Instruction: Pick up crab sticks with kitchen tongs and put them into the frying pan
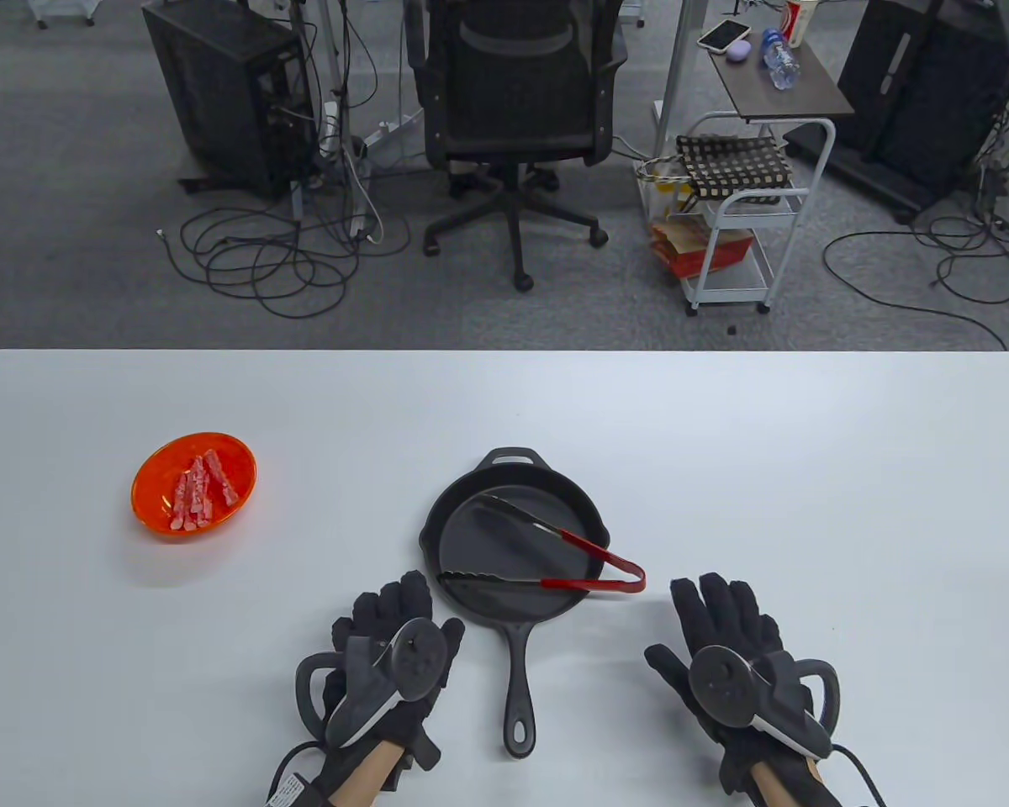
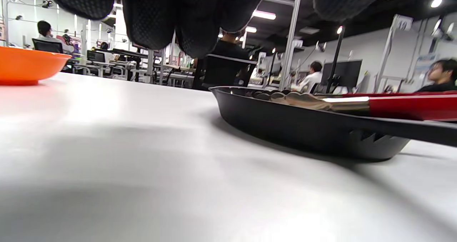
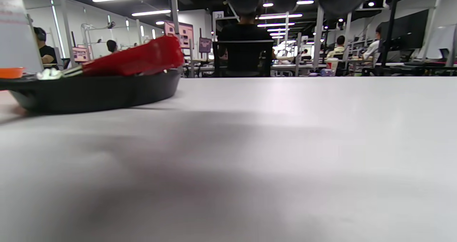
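Note:
A black frying pan (image 1: 471, 546) stands at the table's middle, its handle pointing toward me. Red-handled metal tongs (image 1: 593, 565) lie spread open across the pan, hinge end over its right rim. Several pink crab sticks (image 1: 200, 492) lie in an orange bowl (image 1: 155, 479) at the left. My left hand (image 1: 391, 626) rests flat on the table left of the pan handle, holding nothing. My right hand (image 1: 723, 622) lies flat to the right of the pan, also holding nothing. The left wrist view shows the pan (image 2: 303, 127), the tongs (image 2: 410, 106) and the bowl (image 2: 25, 65).
The white table (image 1: 807, 471) stretches wide on both sides. Beyond its far edge stand an office chair (image 1: 517, 101), a white cart (image 1: 744, 218) and cables on the floor. The right wrist view shows the pan (image 3: 93, 92) with the tongs (image 3: 135, 58) at left.

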`<state>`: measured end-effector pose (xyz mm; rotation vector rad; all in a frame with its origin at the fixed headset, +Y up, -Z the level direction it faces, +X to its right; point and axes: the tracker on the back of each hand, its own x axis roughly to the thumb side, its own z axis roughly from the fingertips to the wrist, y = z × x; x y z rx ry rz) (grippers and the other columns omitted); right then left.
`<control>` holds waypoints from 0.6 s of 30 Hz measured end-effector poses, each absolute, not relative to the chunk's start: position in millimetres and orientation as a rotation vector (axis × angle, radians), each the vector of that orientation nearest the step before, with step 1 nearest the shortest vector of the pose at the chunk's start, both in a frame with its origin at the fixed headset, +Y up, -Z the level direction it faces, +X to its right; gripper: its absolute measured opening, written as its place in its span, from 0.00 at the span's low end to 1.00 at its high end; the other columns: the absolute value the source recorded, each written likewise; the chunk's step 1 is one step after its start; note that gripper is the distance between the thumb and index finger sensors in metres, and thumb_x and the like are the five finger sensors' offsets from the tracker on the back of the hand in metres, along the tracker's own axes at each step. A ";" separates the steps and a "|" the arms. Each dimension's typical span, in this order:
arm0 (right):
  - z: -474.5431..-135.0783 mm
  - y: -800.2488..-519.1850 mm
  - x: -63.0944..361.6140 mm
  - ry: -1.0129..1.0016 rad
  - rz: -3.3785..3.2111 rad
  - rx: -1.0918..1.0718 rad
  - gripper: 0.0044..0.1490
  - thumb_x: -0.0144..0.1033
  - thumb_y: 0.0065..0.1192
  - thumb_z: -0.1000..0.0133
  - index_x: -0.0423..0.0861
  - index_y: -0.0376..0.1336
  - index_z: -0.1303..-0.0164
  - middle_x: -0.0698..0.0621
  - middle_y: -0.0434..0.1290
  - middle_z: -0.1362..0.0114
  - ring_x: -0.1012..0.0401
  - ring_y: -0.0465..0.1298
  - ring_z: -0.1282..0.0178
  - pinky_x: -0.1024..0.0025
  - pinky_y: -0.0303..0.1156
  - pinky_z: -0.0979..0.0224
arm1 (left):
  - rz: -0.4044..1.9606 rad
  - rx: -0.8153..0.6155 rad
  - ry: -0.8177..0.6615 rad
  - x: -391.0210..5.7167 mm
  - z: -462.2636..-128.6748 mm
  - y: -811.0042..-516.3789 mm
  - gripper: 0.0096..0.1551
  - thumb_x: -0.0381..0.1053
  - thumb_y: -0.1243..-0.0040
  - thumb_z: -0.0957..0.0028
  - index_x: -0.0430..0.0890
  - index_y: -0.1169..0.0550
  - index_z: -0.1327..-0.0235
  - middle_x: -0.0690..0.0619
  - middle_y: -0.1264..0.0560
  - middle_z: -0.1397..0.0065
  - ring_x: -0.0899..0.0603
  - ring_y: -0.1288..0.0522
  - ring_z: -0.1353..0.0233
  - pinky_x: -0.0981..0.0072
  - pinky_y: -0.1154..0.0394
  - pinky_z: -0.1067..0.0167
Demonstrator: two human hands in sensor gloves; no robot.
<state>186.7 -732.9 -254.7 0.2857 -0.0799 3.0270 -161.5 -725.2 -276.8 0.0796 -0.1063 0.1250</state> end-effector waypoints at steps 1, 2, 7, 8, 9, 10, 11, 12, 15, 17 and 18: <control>-255.7 -730.0 181.9 -0.081 3.028 0.307 0.52 0.66 0.34 0.37 0.45 0.39 0.09 0.34 0.47 0.10 0.33 0.50 0.15 0.31 0.57 0.24 | 0.145 0.104 -0.125 -161.6 -275.8 -728.8 0.47 0.73 0.50 0.40 0.46 0.37 0.15 0.40 0.33 0.17 0.27 0.34 0.21 0.26 0.38 0.34; -258.2 -726.2 174.9 -0.097 3.026 0.329 0.52 0.66 0.34 0.38 0.45 0.40 0.09 0.34 0.48 0.10 0.33 0.51 0.15 0.31 0.57 0.24 | 0.133 0.115 -0.140 -160.8 -275.9 -731.4 0.47 0.73 0.51 0.40 0.46 0.38 0.15 0.40 0.34 0.16 0.27 0.35 0.20 0.25 0.38 0.34; -287.2 -711.6 140.1 -0.055 3.064 0.415 0.54 0.67 0.36 0.38 0.46 0.38 0.08 0.35 0.49 0.10 0.34 0.53 0.15 0.32 0.58 0.24 | 0.099 0.145 -0.161 -159.3 -277.0 -731.1 0.50 0.75 0.52 0.40 0.48 0.43 0.12 0.41 0.42 0.12 0.27 0.42 0.17 0.24 0.42 0.32; -296.1 -709.4 131.8 -0.034 3.077 0.432 0.54 0.67 0.36 0.39 0.46 0.38 0.08 0.35 0.49 0.10 0.34 0.53 0.15 0.32 0.58 0.24 | 0.103 0.149 -0.166 -159.5 -276.2 -730.3 0.50 0.75 0.53 0.40 0.49 0.44 0.12 0.41 0.43 0.12 0.27 0.42 0.16 0.24 0.43 0.32; -302.1 -708.2 126.3 -0.018 3.085 0.441 0.55 0.68 0.37 0.39 0.46 0.38 0.08 0.35 0.49 0.10 0.34 0.53 0.15 0.32 0.58 0.24 | 0.103 0.152 -0.168 -159.7 -275.7 -729.8 0.51 0.76 0.53 0.40 0.49 0.45 0.11 0.41 0.43 0.12 0.27 0.42 0.16 0.24 0.43 0.32; -311.7 -707.5 118.1 0.014 3.098 0.450 0.55 0.68 0.38 0.39 0.45 0.39 0.09 0.35 0.49 0.10 0.34 0.53 0.15 0.32 0.58 0.24 | 0.101 0.156 -0.169 -160.1 -275.0 -729.3 0.51 0.76 0.53 0.40 0.49 0.45 0.11 0.41 0.43 0.12 0.27 0.42 0.16 0.24 0.43 0.32; -321.5 -708.2 110.0 0.061 3.109 0.458 0.56 0.68 0.38 0.39 0.44 0.38 0.09 0.35 0.49 0.10 0.34 0.53 0.15 0.32 0.58 0.24 | 0.102 0.157 -0.172 -160.6 -274.5 -729.3 0.51 0.76 0.53 0.40 0.49 0.45 0.11 0.41 0.43 0.12 0.27 0.43 0.16 0.24 0.43 0.32; -327.3 -709.4 105.4 0.089 3.113 0.460 0.57 0.68 0.39 0.40 0.44 0.38 0.09 0.36 0.49 0.10 0.34 0.53 0.15 0.31 0.58 0.24 | 0.104 0.158 -0.173 -160.8 -274.4 -729.4 0.51 0.76 0.53 0.40 0.49 0.45 0.11 0.41 0.43 0.12 0.27 0.43 0.16 0.24 0.43 0.32; -346.4 -718.3 88.1 0.146 3.130 0.463 0.60 0.70 0.44 0.42 0.44 0.38 0.09 0.37 0.49 0.10 0.35 0.53 0.15 0.31 0.58 0.24 | 0.120 0.144 -0.174 -161.5 -273.9 -730.3 0.51 0.76 0.53 0.40 0.49 0.44 0.12 0.40 0.43 0.12 0.27 0.43 0.16 0.23 0.43 0.32; -356.2 -726.2 77.0 0.124 3.154 0.473 0.64 0.71 0.50 0.46 0.44 0.40 0.09 0.39 0.51 0.10 0.35 0.54 0.14 0.30 0.59 0.24 | 0.147 0.135 -0.186 -160.1 -273.2 -729.3 0.50 0.76 0.54 0.40 0.49 0.44 0.12 0.40 0.43 0.12 0.27 0.43 0.16 0.23 0.43 0.32; -359.3 -729.0 73.6 0.151 3.157 0.473 0.65 0.72 0.52 0.46 0.43 0.39 0.10 0.39 0.50 0.10 0.36 0.53 0.14 0.30 0.59 0.24 | 0.151 0.137 -0.189 -159.6 -273.1 -729.0 0.50 0.76 0.54 0.40 0.49 0.44 0.12 0.40 0.43 0.12 0.26 0.43 0.16 0.23 0.43 0.32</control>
